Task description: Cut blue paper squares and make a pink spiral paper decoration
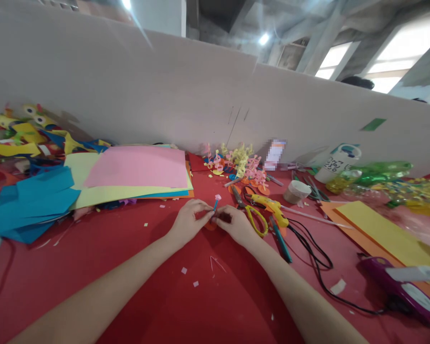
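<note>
My left hand (190, 220) and my right hand (237, 223) meet at the middle of the red table. Between their pinched fingertips stands a small paper flower (216, 202), with a thin blue stem and a pink top. Part of an orange paper disc (210, 226) shows just below the fingers; whether it is joined to the stem is hidden. Beside my right hand lie scissors (255, 220) with yellow handles, touching or very near a yellow glue gun (271, 205). A teal pen-like stick (281, 241) rests near my right forearm.
Stacked coloured paper (139, 167) lies behind my left hand, with blue sheets (32, 203) farther left. Curly pink and yellow paper pieces (240, 162) stand by the white partition (157, 95). A paper cup (296, 192), black cable (315, 258) and purple tool (397, 286) occupy the right side.
</note>
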{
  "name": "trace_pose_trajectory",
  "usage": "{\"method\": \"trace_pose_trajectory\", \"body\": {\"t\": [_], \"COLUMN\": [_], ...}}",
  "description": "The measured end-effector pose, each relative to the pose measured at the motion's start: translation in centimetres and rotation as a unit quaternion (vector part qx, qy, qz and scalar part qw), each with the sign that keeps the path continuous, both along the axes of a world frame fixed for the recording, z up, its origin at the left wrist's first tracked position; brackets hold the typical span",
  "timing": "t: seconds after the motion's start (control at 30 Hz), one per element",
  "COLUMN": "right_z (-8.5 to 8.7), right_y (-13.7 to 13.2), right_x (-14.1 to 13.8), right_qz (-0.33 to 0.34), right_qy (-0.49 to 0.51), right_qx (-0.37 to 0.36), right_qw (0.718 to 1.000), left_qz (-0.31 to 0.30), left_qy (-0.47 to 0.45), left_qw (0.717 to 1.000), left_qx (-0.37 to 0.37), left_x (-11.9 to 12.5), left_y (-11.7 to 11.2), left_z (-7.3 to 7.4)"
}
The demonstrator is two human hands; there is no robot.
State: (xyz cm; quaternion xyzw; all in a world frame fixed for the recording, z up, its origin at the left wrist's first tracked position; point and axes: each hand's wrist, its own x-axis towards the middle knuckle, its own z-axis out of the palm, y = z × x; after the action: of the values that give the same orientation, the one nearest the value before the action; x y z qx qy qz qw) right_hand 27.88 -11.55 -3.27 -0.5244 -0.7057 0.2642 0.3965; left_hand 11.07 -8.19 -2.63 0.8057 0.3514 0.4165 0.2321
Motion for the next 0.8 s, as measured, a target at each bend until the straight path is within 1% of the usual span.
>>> {"method": "trace_pose_trajectory", "body": {"t": [0.13, 0.5, 0.67, 0.8], "right_z": [-0.17, -0.27, -0.32, -0.27], "right_y": [0.06, 0.04, 0.06, 0.05], "right_x": [-0.26, -0.42, -0.38, -0.41], "right_qz": [-0.002, -0.003, -0.004, -0.005], "right_qy": [-0.011, -0.028, -0.023, -0.020], "right_qx": [0.013, 0.026, 0.028, 0.024], "right_qw": [1.000, 0.999, 0.999, 1.000], "left_qz": [-0.016, -0.003, 0.004, -0.006], "left_qy": [0.007, 0.030, 0.012, 0.000], "left_qw": [1.000, 0.999, 1.000, 1.000], "left_qx": [0.007, 0.013, -0.005, -0.024], "left_x": [-0.16, -0.15, -0.08, -0.19], "left_y": [-0.07, -0.24, -0.33, -0.01], "left_z": [0.08, 0.25, 0.30, 0.17]}}
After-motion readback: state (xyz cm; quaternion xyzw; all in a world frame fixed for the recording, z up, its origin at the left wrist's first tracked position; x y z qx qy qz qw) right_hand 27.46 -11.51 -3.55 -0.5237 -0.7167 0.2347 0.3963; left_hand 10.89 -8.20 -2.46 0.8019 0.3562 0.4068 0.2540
